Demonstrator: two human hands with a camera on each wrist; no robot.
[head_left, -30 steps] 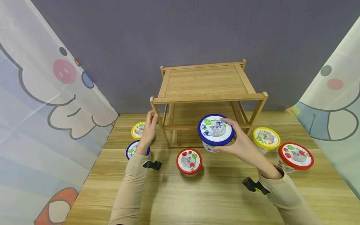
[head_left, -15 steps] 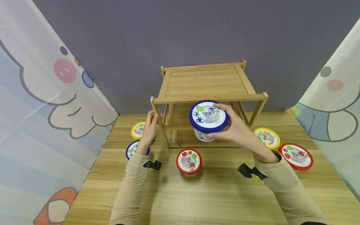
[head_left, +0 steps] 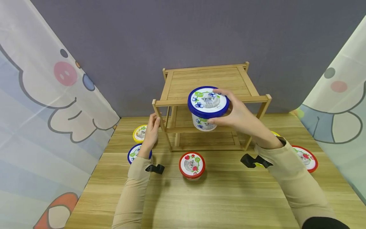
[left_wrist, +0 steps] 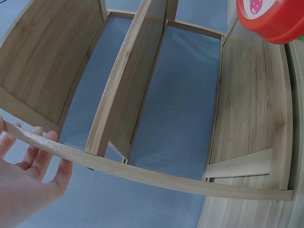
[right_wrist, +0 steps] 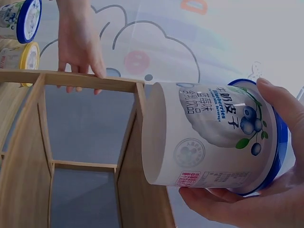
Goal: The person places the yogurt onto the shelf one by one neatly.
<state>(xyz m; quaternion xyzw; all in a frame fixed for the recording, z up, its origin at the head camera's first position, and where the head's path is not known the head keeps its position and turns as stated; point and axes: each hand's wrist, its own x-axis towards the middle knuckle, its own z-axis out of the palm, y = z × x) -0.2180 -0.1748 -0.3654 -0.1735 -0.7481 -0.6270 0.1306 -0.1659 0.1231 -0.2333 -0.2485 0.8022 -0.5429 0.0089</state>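
My right hand (head_left: pixel 235 111) grips a tub with a blue lid and blueberry pictures (head_left: pixel 208 101), thumb and fingers spread across the lid's rim. The tub is upright in front of the wooden rack's top shelf (head_left: pixel 210 82), overlapping its front edge in the head view. Printed blueberries and lettering show on the white tub (right_wrist: pixel 209 135) in the right wrist view. My left hand (head_left: pixel 151 133) holds the rack's left upright post (left_wrist: pixel 142 175), the fingers curled round it near its upper end, as the left wrist view shows.
A red-lidded strawberry tub (head_left: pixel 192 165) stands on the table before the rack. Left of it are a yellow-lidded tub (head_left: pixel 139 133) and a blue-lidded tub (head_left: pixel 133 153). Behind the right forearm, another red-lidded tub (head_left: pixel 307 158) and a yellow lid partly show. A grey wall (head_left: pixel 200 35) backs the rack.
My right hand has raised the blue-lidded tub up and slightly left, from before the lower shelves to the top shelf's front edge. The left hand keeps its place on the post.
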